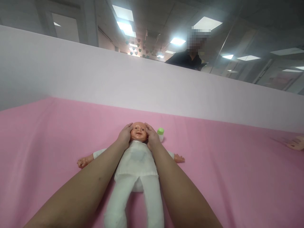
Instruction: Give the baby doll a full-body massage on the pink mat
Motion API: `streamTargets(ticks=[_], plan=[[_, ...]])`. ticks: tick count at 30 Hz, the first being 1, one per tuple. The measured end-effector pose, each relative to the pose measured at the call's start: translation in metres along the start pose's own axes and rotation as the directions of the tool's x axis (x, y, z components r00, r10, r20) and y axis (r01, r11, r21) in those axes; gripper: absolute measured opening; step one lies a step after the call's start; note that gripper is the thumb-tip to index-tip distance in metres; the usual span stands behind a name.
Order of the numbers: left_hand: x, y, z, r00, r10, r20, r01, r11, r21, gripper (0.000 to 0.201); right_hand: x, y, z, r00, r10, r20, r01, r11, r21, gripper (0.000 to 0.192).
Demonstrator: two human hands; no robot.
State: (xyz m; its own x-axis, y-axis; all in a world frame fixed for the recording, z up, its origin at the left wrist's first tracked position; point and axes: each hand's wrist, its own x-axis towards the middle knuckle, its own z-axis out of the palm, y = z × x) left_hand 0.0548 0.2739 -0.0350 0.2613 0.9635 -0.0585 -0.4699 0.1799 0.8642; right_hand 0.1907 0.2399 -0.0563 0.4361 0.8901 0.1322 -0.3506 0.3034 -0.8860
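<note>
A baby doll [136,164] in white clothes lies on its back on the pink cloth [225,167], head away from me, arms spread. My left hand [124,136] cups the left side of the doll's head [138,130]. My right hand [152,136] cups the other side. Both hands press against the cheeks, with the face showing between them.
A small bottle with a green cap [161,133] stands just right of the doll's head. A white partition [95,79] runs along the back of the pink surface. A person in dark clothing [187,58] is behind it. Another object [296,143] lies at the far right edge.
</note>
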Motion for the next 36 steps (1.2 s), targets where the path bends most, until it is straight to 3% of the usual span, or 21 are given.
streamTargets(ticks=[5,14,18,26,36], plan=[[-0.001,0.000,-0.001,1.000,-0.004,0.020,0.004,1.000,0.002,0.051,-0.003,0.001,0.000,0.999,-0.001,0.033,0.000,0.999,0.034,0.051],[0.007,-0.005,-0.003,0.999,0.050,-0.006,-0.049,0.990,0.131,0.066,0.001,-0.004,0.004,0.999,-0.047,-0.002,0.045,0.970,-0.239,0.061],[0.011,-0.008,-0.005,0.998,0.062,-0.015,-0.059,0.988,0.145,0.060,-0.001,-0.007,0.006,0.999,-0.035,0.001,0.034,0.972,-0.233,0.062],[0.014,-0.007,-0.003,0.999,0.043,-0.004,-0.042,0.996,0.081,0.047,-0.008,-0.009,0.010,0.995,-0.098,-0.005,0.095,0.981,-0.171,0.047],[0.010,-0.007,-0.007,0.999,0.025,-0.027,-0.025,1.000,-0.017,0.039,-0.003,-0.008,-0.004,0.998,0.047,0.049,-0.044,0.998,-0.044,0.057]])
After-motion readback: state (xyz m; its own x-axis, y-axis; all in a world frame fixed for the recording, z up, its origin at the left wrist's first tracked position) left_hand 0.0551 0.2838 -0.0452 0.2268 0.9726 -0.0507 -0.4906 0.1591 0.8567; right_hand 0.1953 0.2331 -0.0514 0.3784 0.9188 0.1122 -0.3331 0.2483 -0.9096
